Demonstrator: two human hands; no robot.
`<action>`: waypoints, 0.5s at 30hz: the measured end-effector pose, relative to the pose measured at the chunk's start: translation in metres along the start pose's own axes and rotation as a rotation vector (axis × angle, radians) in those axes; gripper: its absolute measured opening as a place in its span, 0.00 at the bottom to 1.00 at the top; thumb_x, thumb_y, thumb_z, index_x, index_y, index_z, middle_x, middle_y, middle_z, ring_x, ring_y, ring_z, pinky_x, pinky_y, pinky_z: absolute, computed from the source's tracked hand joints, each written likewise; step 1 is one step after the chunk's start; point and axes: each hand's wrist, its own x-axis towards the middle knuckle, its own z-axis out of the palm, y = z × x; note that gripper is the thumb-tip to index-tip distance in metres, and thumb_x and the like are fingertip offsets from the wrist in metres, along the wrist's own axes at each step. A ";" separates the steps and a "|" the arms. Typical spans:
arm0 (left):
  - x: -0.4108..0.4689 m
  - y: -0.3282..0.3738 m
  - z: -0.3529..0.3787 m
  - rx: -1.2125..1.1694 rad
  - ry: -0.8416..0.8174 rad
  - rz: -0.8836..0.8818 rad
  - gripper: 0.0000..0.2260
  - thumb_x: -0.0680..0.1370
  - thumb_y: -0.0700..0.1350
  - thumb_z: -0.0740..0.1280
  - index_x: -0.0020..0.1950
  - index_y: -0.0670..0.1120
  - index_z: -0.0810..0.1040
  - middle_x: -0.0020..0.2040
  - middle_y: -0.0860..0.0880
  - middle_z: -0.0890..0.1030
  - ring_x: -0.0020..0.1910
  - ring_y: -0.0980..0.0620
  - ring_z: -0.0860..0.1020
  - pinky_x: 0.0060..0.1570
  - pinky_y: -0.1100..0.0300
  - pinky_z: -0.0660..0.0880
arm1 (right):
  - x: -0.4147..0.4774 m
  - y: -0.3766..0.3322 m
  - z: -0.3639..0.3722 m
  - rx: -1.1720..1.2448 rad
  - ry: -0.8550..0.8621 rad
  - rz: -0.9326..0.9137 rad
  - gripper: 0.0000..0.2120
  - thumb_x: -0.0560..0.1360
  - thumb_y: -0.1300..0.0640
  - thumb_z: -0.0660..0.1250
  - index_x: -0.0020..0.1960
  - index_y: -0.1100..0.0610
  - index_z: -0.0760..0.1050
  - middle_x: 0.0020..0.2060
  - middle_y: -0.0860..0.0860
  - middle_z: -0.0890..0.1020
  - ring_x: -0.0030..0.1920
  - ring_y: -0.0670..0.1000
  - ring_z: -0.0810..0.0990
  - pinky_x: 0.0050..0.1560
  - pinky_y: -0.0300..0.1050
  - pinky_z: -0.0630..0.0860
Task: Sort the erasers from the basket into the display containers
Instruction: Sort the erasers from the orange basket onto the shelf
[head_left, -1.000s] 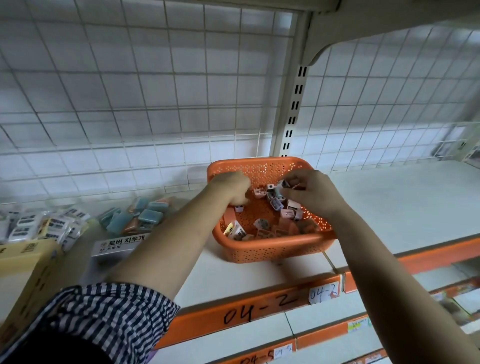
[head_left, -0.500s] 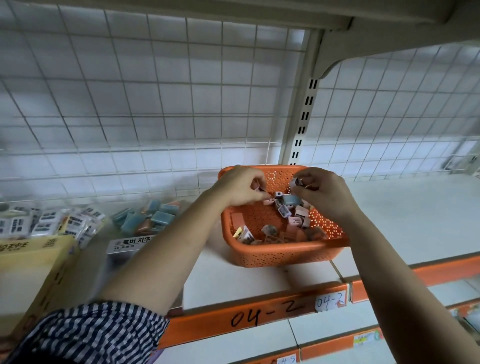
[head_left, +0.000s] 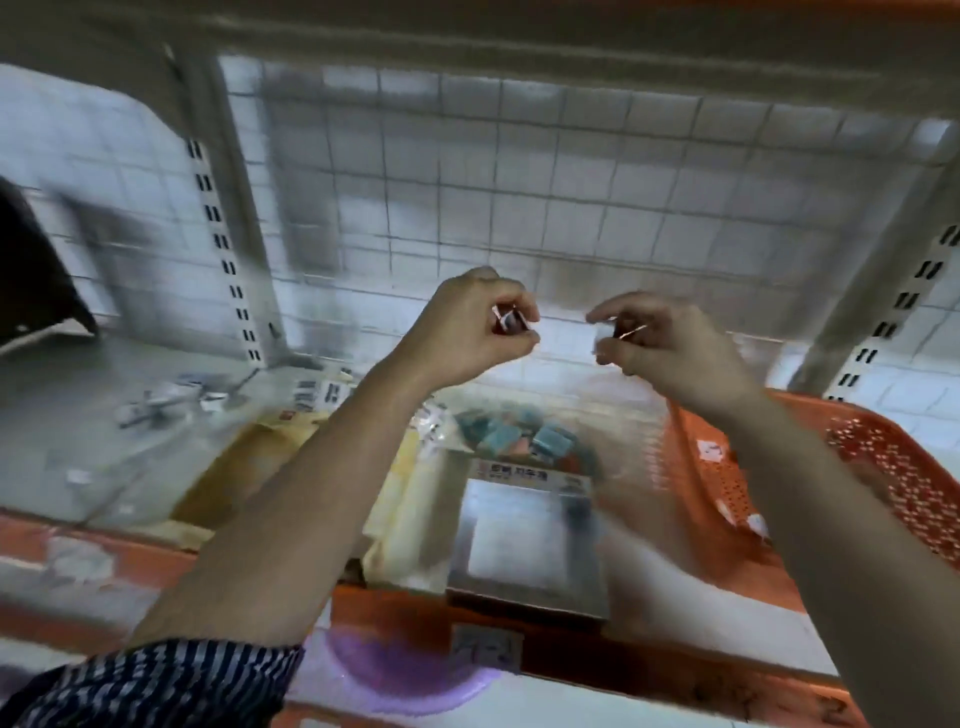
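Observation:
The view is blurred by motion. My left hand (head_left: 467, 322) is raised above the shelf and its curled fingers hold small erasers (head_left: 506, 319). My right hand (head_left: 660, 343) hovers beside it at the same height, pinching a small eraser (head_left: 605, 332). The orange perforated basket (head_left: 883, 467) stands on the shelf at the right, partly behind my right forearm, with a few erasers in it. Below my hands a clear display container (head_left: 524, 467) with a printed label holds teal and orange erasers (head_left: 519, 441).
A yellow box (head_left: 249, 467) sits left of the display container, with packaged items (head_left: 166, 400) farther left. A white wire grid (head_left: 519, 208) backs the shelf, and slotted uprights (head_left: 228, 249) stand at either side. Orange shelf edging (head_left: 395, 618) runs along the front.
Both hands have lifted out of the basket with erasers and moved left, above the display containers. The camera has swung left, so the basket now sits at the right edge.

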 end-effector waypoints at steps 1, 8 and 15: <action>-0.007 -0.010 -0.019 -0.010 0.013 -0.031 0.07 0.71 0.41 0.75 0.48 0.48 0.84 0.42 0.53 0.74 0.34 0.64 0.74 0.41 0.70 0.68 | 0.009 -0.012 0.015 0.021 -0.043 0.002 0.10 0.73 0.63 0.71 0.50 0.50 0.79 0.38 0.48 0.80 0.41 0.52 0.85 0.44 0.51 0.78; -0.057 -0.090 -0.158 -0.087 0.177 -0.272 0.07 0.70 0.38 0.76 0.46 0.44 0.83 0.43 0.51 0.79 0.32 0.54 0.81 0.34 0.67 0.74 | 0.062 -0.093 0.136 0.061 -0.168 -0.051 0.06 0.70 0.61 0.75 0.41 0.56 0.77 0.40 0.54 0.84 0.37 0.54 0.83 0.39 0.51 0.76; -0.103 -0.185 -0.253 -0.278 0.360 -0.421 0.03 0.76 0.39 0.71 0.43 0.41 0.82 0.35 0.49 0.82 0.33 0.47 0.83 0.41 0.53 0.82 | 0.098 -0.139 0.241 0.119 -0.260 -0.002 0.07 0.71 0.57 0.75 0.40 0.56 0.78 0.41 0.52 0.83 0.41 0.53 0.86 0.47 0.58 0.82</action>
